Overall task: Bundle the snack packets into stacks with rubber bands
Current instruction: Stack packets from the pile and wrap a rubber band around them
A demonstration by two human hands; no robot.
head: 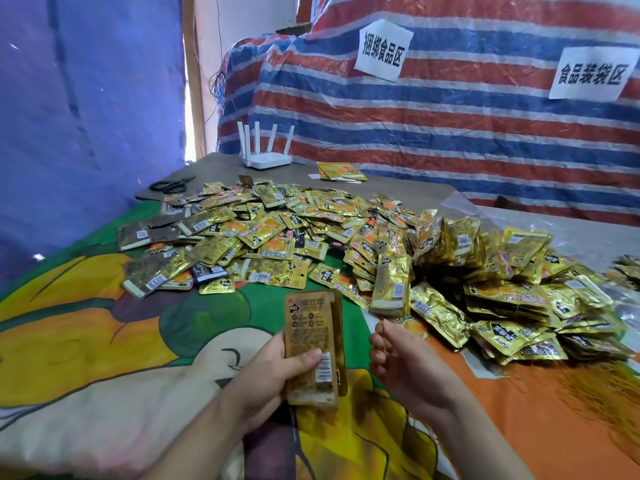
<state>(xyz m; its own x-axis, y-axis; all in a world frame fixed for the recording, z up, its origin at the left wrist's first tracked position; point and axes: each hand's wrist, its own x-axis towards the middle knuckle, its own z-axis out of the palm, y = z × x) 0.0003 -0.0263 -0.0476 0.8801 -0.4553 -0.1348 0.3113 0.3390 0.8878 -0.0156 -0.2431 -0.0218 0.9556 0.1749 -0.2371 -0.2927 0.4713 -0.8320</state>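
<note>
Packets (pixel 277 233) are glossy gold foil, crinkled; the stack (pixel 313 344) looks duller, printed matt. Cloth (pixel 104 306) is soft printed fabric, tarp (pixel 450 133) woven plastic with sheen. Router (pixel 266 157) smooth white plastic, labels (pixel 382 50) plain paper.

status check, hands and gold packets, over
Left hand grips a thin stack of gold foil snack packets, upright. Right hand loosely curled, apparently empty. No rubber band visible. Nothing in the way.
</note>
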